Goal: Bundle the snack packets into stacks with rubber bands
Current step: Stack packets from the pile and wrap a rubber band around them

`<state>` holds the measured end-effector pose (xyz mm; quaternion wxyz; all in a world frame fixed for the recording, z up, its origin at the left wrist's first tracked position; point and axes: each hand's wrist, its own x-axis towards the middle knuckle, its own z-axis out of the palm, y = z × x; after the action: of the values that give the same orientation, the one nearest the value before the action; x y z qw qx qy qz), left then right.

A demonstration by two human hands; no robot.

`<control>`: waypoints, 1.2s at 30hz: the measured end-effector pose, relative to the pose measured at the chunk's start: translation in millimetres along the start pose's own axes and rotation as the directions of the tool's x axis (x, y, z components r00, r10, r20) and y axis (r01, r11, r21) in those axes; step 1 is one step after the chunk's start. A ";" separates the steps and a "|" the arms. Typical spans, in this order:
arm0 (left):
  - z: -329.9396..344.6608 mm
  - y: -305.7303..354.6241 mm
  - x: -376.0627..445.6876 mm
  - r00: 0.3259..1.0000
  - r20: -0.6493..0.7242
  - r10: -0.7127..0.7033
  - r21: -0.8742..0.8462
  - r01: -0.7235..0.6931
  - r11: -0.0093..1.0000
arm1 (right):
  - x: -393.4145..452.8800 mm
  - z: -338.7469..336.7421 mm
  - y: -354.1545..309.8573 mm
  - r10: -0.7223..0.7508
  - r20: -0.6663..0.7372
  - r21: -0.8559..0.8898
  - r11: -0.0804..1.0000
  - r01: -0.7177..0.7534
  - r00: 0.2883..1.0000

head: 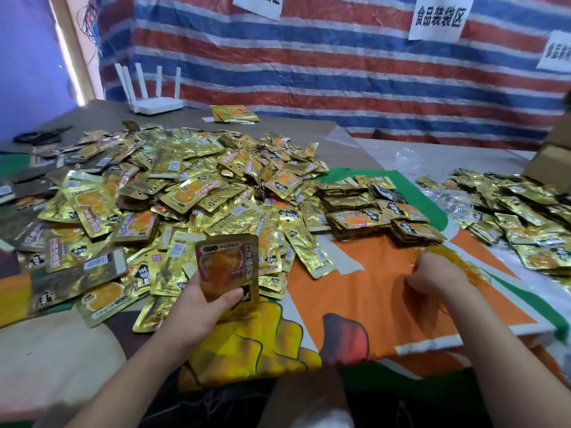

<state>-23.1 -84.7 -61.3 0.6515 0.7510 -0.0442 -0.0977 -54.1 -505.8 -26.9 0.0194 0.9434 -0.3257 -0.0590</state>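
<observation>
My left hand [205, 299] grips an upright stack of gold snack packets [227, 267] just in front of a big loose heap of gold packets [185, 193]. My right hand [432, 278] rests with curled fingers on the orange cloth, at the near edge of a pile of thin yellow rubber bands [460, 261]; the fingers seem to pinch some bands, but the fingertips are hidden. Bundled packet stacks [374, 214] lie in rows behind the right hand.
A second heap of gold packets [519, 217] lies at the right. A white router [154, 97] and a few packets [233, 114] sit at the back by the striped tarp wall. Black scissors [40, 135] lie far left. A cardboard box [553, 159] stands at the right edge.
</observation>
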 end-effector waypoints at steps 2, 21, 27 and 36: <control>0.1 -3.4 0.0 1.000 0.006 -0.004 0.014 0.003 1.000 | 1.4 4.4 2.7 -0.002 -0.030 -0.023 1.000 0.001 1.000; -7.7 5.4 -11.0 1.000 0.015 -0.001 0.024 0.001 1.000 | -97.2 -28.0 -125.2 -0.464 0.103 0.740 -0.555 -0.380 0.880; -20.9 10.0 -15.4 1.000 0.017 -0.026 0.009 0.025 1.000 | -121.6 -23.6 -160.3 -0.618 0.109 0.744 -0.469 -0.476 0.779; -26.0 17.5 -20.5 0.980 0.081 0.184 0.178 -0.196 0.964 | -163.8 -127.7 -204.4 -0.840 -0.291 0.468 0.292 0.834 0.457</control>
<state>-36.8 -58.1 -38.8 0.5835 0.7971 -0.1457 -0.0544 -41.0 -244.1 100.7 -0.2881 0.9332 0.2124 0.0309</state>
